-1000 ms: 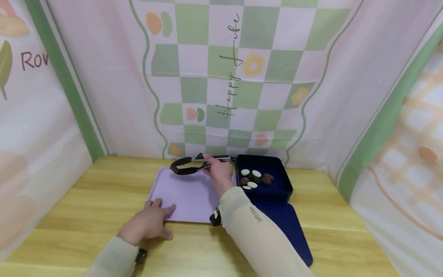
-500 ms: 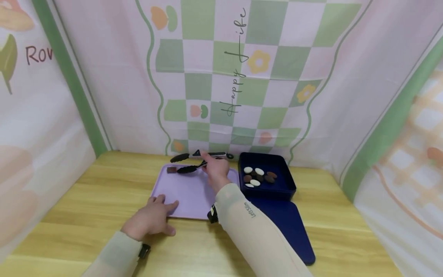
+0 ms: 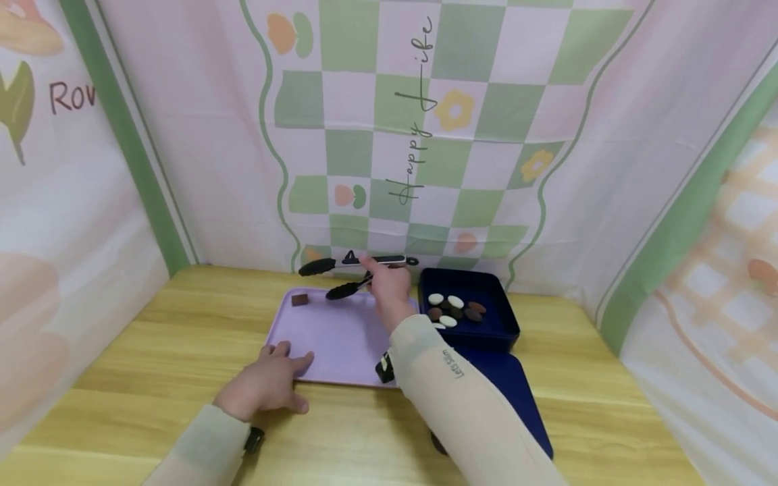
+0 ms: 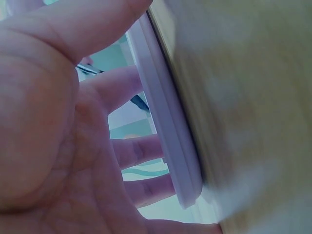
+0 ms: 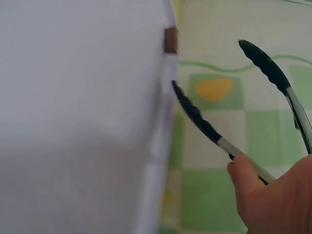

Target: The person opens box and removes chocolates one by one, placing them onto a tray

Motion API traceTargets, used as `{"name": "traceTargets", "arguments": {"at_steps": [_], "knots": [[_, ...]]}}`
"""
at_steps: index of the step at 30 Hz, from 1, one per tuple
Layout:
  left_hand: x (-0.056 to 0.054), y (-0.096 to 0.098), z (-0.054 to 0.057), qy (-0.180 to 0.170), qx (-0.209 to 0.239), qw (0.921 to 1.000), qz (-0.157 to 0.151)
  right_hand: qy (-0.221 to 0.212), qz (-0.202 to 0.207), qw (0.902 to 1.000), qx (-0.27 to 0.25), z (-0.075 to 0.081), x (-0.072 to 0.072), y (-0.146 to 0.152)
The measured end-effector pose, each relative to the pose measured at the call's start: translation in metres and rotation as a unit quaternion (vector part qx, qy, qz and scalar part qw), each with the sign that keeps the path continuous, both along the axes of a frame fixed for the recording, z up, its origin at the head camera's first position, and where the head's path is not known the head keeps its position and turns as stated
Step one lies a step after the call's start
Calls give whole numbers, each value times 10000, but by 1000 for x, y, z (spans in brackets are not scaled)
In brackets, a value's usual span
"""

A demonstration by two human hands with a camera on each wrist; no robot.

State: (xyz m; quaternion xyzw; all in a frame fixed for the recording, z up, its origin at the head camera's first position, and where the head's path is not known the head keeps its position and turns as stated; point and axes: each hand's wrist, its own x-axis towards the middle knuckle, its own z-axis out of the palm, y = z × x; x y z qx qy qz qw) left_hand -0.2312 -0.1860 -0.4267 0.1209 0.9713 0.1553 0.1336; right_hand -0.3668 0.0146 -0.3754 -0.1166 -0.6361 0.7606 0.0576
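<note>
My right hand (image 3: 391, 291) grips black-tipped metal tongs (image 3: 381, 262) above the back of a lilac tray (image 3: 340, 344). The tongs' arms are spread apart, with nothing between their tips. A small brown chocolate-like block (image 3: 300, 300) lies in the tray's back left corner, left of the tongs. In the right wrist view the tongs' lower tip (image 5: 195, 114) is close to the block (image 5: 170, 40). My left hand (image 3: 267, 381) rests at the tray's front left corner, fingers spread. The left wrist view has its fingers touching the tray's edge (image 4: 168, 117).
Right of the tray stands a dark blue box (image 3: 507, 324) holding several white and brown oval pieces (image 3: 448, 320). A dark blue lid (image 3: 516, 391) lies in front of it, partly under my right sleeve. A patterned curtain (image 3: 401, 135) hangs behind the wooden table (image 3: 152, 378).
The tongs have opened and let go of the brown block, which now lies on the tray. My right hand has risen slightly and moved right with them. My left hand stays put.
</note>
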Motion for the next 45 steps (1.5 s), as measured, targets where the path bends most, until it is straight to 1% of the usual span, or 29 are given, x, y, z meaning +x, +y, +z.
{"name": "traceTargets", "arguments": {"at_steps": [3,7,10,11,12,14,15,16,18,19,21,23,25,27,29,30,32,34,40,43,45], "knots": [[1,1,0,-15,32,10000,8,352,138,9984,412,21,0,19],[3,2,-1,16,30,10000,31,810,182,9926,884,55,0,53],[4,2,-1,93,11,10000,25,1010,56,9817,1611,82,2,80],[4,2,-1,107,8,9999,11,1036,17,9766,1884,91,3,89],[4,1,-1,125,10,9999,-1,1052,-16,9695,2213,99,4,98],[5,0,-1,158,18,9999,-6,1032,24,9498,2955,114,7,116],[5,0,-1,156,24,9999,-8,1048,106,9394,3261,120,9,124],[4,-1,-1,163,24,9999,-11,1057,170,9261,3618,125,10,132],[4,-1,-2,180,30,9998,-13,1007,249,8890,4459,133,14,146],[4,-1,-2,189,24,9998,-15,1012,270,8712,4796,136,16,153],[4,-1,-2,191,21,9998,-17,1004,193,8411,5311,140,19,165],[3,-1,-2,186,17,9998,-24,983,66,8234,5588,141,22,177],[3,-1,-2,191,10,9998,-26,998,-46,8190,5650,141,23,189],[3,-1,-2,190,11,9998,-32,1014,-81,8224,5597,140,24,200],[3,0,-2,190,10,9998,-27,1125,-65,8272,5505,138,24,210],[3,0,-2,190,12,9998,-21,1166,-11,8311,5438,136,24,214],[3,0,-2,185,8,9998,-19,1215,93,8345,5373,134,24,221],[3,0,-2,180,-4,9998,-19,1231,180,8331,5389,132,24,227],[2,0,-2,155,-12,9999,-27,1153,319,8249,5524,127,23,241],[1,0,-2,133,-11,9999,-19,1116,325,8235,5553,124,21,246],[0,0,-2,133,-7,9999,-13,1081,311,8247,5543,122,19,250]]}}
